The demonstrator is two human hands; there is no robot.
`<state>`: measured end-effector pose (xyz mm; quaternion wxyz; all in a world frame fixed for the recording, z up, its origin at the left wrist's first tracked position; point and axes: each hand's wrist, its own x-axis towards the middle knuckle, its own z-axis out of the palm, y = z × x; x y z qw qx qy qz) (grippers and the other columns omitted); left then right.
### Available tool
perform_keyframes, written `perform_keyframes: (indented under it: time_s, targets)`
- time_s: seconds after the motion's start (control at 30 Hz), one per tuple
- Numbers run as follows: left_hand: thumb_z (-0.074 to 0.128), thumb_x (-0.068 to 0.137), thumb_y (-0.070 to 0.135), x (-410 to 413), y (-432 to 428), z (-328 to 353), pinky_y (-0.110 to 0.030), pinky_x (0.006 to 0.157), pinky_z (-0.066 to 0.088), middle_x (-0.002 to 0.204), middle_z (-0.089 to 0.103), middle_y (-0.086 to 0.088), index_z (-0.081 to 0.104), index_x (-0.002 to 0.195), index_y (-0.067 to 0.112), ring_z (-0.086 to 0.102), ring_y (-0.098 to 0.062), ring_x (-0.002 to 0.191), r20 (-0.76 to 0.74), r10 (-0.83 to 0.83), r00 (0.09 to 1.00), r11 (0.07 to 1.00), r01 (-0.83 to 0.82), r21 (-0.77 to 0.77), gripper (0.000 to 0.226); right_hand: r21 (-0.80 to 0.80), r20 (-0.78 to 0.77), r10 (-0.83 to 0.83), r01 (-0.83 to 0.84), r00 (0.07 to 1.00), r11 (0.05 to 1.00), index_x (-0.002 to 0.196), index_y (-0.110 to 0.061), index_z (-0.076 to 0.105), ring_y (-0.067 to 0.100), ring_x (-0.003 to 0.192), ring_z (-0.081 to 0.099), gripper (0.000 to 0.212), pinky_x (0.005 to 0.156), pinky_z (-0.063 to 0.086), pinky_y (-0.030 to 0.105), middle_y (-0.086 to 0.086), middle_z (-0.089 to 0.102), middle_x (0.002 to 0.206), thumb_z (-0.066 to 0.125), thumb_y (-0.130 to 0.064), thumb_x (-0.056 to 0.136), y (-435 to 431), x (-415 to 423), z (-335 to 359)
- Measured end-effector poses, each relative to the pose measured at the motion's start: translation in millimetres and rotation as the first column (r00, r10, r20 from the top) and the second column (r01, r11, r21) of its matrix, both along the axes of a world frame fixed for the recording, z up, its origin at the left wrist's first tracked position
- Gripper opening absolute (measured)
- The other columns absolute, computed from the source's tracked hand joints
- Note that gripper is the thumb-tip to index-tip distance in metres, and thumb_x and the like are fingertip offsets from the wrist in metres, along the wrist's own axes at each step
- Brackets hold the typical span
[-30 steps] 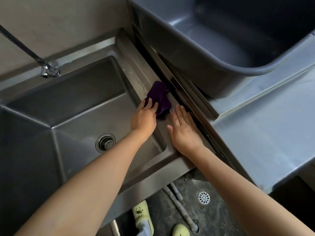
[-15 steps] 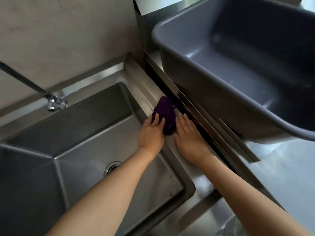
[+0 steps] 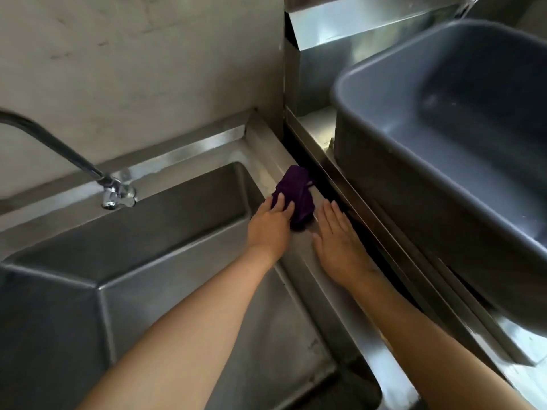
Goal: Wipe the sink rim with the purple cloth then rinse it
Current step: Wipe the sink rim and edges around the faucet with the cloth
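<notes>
A crumpled purple cloth [image 3: 297, 193] lies on the right rim [image 3: 307, 261] of the steel sink, near the far corner. My left hand [image 3: 270, 226] presses on the cloth's near left edge with straight fingers. Flat on the rim just right of the cloth rests my right hand [image 3: 339, 241], its fingers straight and pointing away from me, close to the cloth without clearly touching it. The sink basin [image 3: 165, 261] lies to the left of both hands.
A tap [image 3: 115, 192] on a dark pipe sits at the sink's back rim. A large grey plastic tub [image 3: 444, 161] stands on the steel counter to the right, past a dark gap and a raised steel edge. A pale wall rises behind.
Both hands and the cloth have slid along the right rim toward the far corner. The view has lifted, so the drain and floor are out of sight.
</notes>
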<state>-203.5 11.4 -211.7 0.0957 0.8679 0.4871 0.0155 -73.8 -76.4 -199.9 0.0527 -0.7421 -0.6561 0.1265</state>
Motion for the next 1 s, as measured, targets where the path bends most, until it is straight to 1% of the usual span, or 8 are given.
perform_keyframes:
  time_s: [0.07,0.2,0.3,0.43,0.57,0.73,0.9,1.0]
  targets:
    - [0.037,0.099,0.017,-1,9,-2,-0.031,0.117,0.020,0.157,0.022,-0.005,0.028,0.147,0.022,0.017,-0.026,0.144,0.004,-0.001,1.000,1.000,0.001,0.019,0.048,0.005,0.011,0.006,-0.006,1.000,1.000,0.148,-0.009,-0.002,0.018,0.145,-0.012,0.057,0.117,-0.006,0.031,0.008,-0.005,0.159,0.023,-0.029,0.100,14,-1,-2]
    - [0.038,0.098,0.017,-3,28,0,-0.030,0.116,0.021,0.157,0.022,-0.005,0.029,0.146,0.021,0.015,-0.024,0.145,0.022,0.018,1.000,0.999,-0.019,0.039,0.049,0.022,-0.034,0.021,-0.020,0.999,1.000,0.148,-0.008,-0.001,0.019,0.146,-0.009,0.058,0.120,-0.001,0.033,0.009,-0.002,0.159,0.025,-0.028,0.099,44,-4,-3]
    - [0.039,0.097,0.015,-4,40,0,-0.032,0.116,0.023,0.156,0.026,-0.005,0.032,0.145,0.020,0.018,-0.025,0.144,0.038,0.039,0.999,0.998,-0.041,0.052,0.049,0.036,-0.046,0.055,-0.053,0.997,0.998,0.148,-0.008,-0.001,0.019,0.146,-0.008,0.060,0.118,-0.003,0.032,0.009,-0.001,0.159,0.028,-0.026,0.099,67,-7,-4]
    - [0.041,0.095,0.015,-2,54,0,-0.031,0.117,0.022,0.155,0.027,-0.007,0.033,0.145,0.019,0.019,-0.026,0.144,0.011,0.055,0.998,0.998,-0.055,0.035,0.050,0.057,-0.107,0.064,-0.058,0.992,0.997,0.149,-0.009,0.001,0.018,0.146,-0.008,0.062,0.119,-0.003,0.033,0.009,-0.001,0.159,0.032,-0.023,0.097,95,-13,-3]
    - [0.043,0.095,0.016,-7,78,4,-0.034,0.115,0.026,0.155,0.027,-0.007,0.034,0.145,0.019,0.020,-0.028,0.144,0.027,0.095,0.995,0.995,-0.095,-0.001,0.050,0.066,-0.053,0.055,-0.052,0.997,0.996,0.149,-0.008,0.002,0.019,0.146,-0.006,0.060,0.116,-0.007,0.031,0.011,0.001,0.159,0.028,-0.025,0.098,112,-18,-6]
    - [0.041,0.096,0.017,-9,97,5,-0.035,0.115,0.027,0.157,0.022,-0.006,0.030,0.146,0.020,0.016,-0.027,0.145,-0.015,0.102,0.995,0.995,-0.102,-0.022,0.051,0.072,-0.049,0.055,-0.052,0.997,0.996,0.149,-0.007,0.003,0.020,0.146,-0.005,0.059,0.113,-0.010,0.029,0.011,0.003,0.159,0.029,-0.024,0.098,131,-22,-8]
    - [0.040,0.096,0.017,-10,121,6,-0.035,0.117,0.020,0.156,0.021,-0.012,0.026,0.147,0.016,0.018,-0.031,0.144,-0.089,0.100,0.991,0.995,-0.099,0.015,0.053,0.076,-0.039,0.058,-0.055,0.998,0.996,0.148,-0.007,0.008,0.021,0.147,-0.001,0.058,0.115,-0.006,0.032,0.012,0.007,0.158,0.031,-0.023,0.097,151,-25,-8]
    - [0.040,0.096,0.018,-12,131,3,-0.035,0.116,0.023,0.156,0.022,-0.013,0.025,0.147,0.015,0.020,-0.033,0.142,-0.116,0.108,0.987,0.994,-0.105,0.028,0.054,0.078,-0.048,0.054,-0.050,0.997,0.996,0.148,-0.007,0.008,0.022,0.147,-0.002,0.057,0.116,-0.004,0.033,0.012,0.007,0.158,0.030,-0.023,0.098,164,-27,-8]
